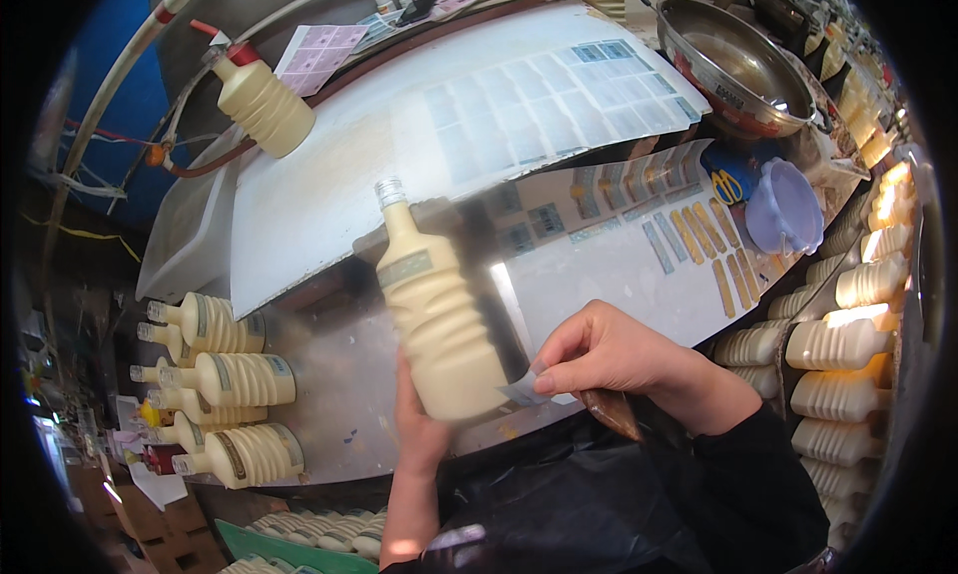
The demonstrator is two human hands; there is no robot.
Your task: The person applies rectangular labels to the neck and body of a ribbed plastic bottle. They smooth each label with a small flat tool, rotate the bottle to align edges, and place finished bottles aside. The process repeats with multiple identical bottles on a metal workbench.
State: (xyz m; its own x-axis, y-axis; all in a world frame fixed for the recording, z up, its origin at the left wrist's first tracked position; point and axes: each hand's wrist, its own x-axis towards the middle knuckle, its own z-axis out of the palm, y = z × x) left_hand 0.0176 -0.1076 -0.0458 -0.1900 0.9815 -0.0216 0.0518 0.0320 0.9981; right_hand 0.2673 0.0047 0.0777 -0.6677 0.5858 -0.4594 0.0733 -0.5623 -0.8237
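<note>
A cream-coloured ribbed bottle [439, 314] with a clear threaded neck is tilted in front of me, its neck pointing away. My left hand [419, 429] grips it from beneath near its base; most of those fingers are hidden behind it. A greyish patterned label [404, 267] sits across the bottle's shoulder. Between thumb and forefinger, my right hand [609, 354] pinches a small pale label strip [522, 389] that touches the lower right of the bottle.
Cut label strips [699, 230] and scissors [728, 185] lie on the table at right, near a lilac bucket [783, 210]. Beyond are a glossy white board [349, 185] with a label sheet, a metal pan [733, 60] and a pump-topped bottle [264, 110]. Bottles [239, 379] are stacked at left.
</note>
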